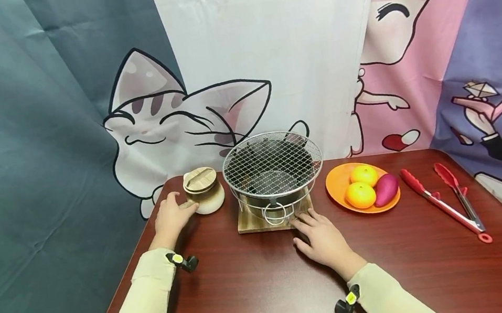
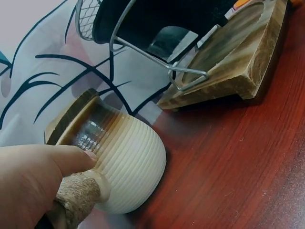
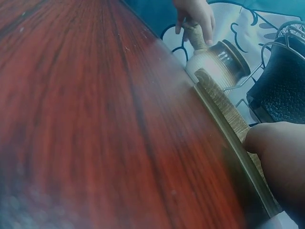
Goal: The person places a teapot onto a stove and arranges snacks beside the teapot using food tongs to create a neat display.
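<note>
A small ribbed clay pot (image 1: 209, 200) with a brown neck and a wooden lid (image 1: 200, 179) stands on the left of the table. My left hand (image 1: 171, 220) grips its rope-wrapped side handle (image 2: 78, 193), thumb along the top near the neck. In the middle, a black tabletop stove (image 1: 257, 206) carries a round wire grill (image 1: 273, 167) and sits on a square wooden base (image 1: 252, 223). My right hand (image 1: 322, 238) rests with relaxed, spread fingers at the base's front right corner, close to the wire ring. Its fingertips partly cover that corner.
An orange plate (image 1: 338, 187) right of the stove bears two oranges (image 1: 361, 195) and a purple sweet-potato-like item (image 1: 386, 190). Red-tipped tongs (image 1: 448, 207) lie spread farther right. A printed curtain (image 1: 274, 42) hangs right behind the table's back edge (image 1: 414, 152).
</note>
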The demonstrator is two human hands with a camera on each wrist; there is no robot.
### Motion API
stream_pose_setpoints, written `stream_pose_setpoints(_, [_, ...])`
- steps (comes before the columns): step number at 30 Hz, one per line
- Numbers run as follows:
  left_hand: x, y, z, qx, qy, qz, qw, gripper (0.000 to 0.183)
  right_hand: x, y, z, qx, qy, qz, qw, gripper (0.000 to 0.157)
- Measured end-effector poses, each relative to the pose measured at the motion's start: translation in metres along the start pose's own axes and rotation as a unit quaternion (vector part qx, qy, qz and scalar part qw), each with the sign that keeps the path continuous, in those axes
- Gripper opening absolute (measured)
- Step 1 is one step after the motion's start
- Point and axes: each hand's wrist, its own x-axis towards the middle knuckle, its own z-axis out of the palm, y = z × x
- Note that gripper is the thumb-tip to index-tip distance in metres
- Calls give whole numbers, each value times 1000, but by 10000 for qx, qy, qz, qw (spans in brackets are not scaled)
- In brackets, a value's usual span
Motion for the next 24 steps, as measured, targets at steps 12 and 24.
stream_pose_setpoints(12, [7, -4, 6, 465, 85, 141, 9988, 48, 0, 1, 0, -64, -1, -14, 10000, 47])
stream_pose_setpoints(24, [6, -7, 8, 254, 274, 356, 9987, 41, 0, 2, 1, -158, 118, -194, 9996, 47])
